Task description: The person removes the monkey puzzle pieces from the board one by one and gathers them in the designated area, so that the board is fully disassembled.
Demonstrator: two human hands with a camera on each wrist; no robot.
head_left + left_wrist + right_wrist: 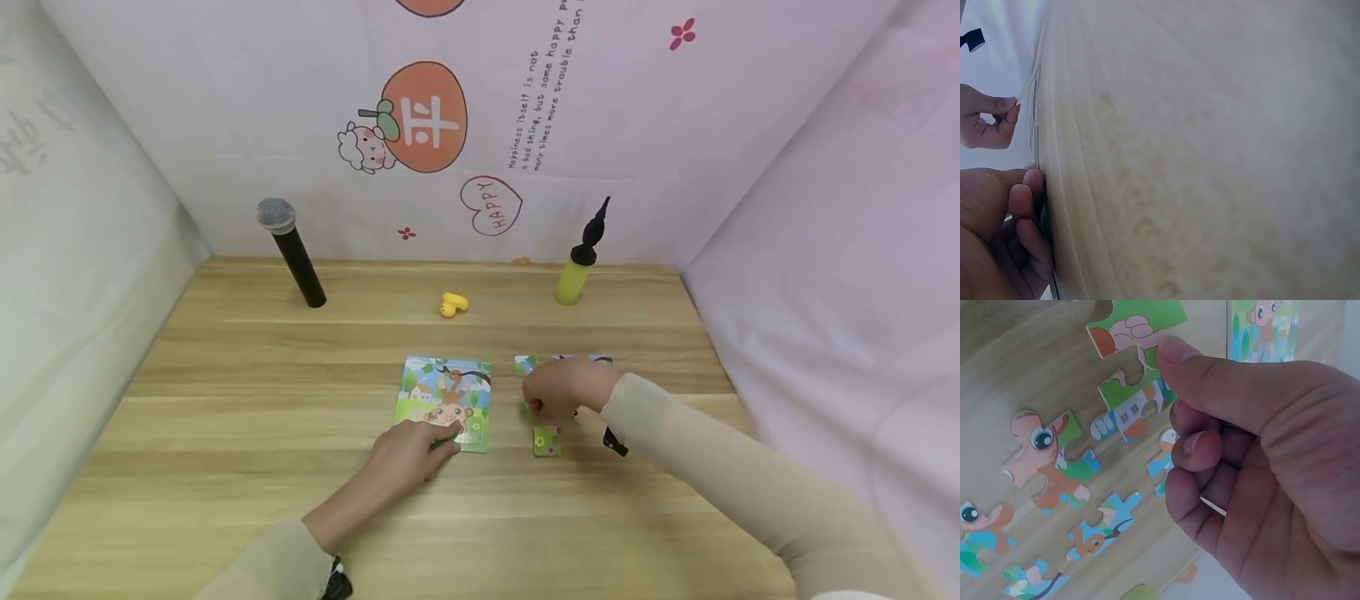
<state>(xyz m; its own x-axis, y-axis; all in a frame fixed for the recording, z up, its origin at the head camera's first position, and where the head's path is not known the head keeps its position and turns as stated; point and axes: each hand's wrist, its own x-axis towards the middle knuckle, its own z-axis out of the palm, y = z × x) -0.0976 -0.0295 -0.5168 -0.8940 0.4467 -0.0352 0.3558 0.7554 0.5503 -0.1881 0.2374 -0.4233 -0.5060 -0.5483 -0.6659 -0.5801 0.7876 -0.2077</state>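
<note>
A monkey puzzle board [483,417] lies flat in the middle of the table. My left hand [405,454] grips its near edge, thumb on top and fingers bent at the rim in the left wrist view. To its right, my right hand [558,390] is over several loose puzzle pieces. Its thumb and finger pinch a green puzzle piece [1141,322] at a corner; the left wrist view shows a thin piece slanting from those fingertips. Below it in the right wrist view are a house piece [1138,412] and a monkey-eye piece [1047,456]. In the head view, the right hand hides some pieces.
At the back stand a microphone [294,254] on the left and a yellow-green pump [573,279] with a black nozzle on the right. A small yellow duck toy [452,304] sits between them. Printed cloth walls [600,125] rise behind and along both sides of the wooden table [225,400].
</note>
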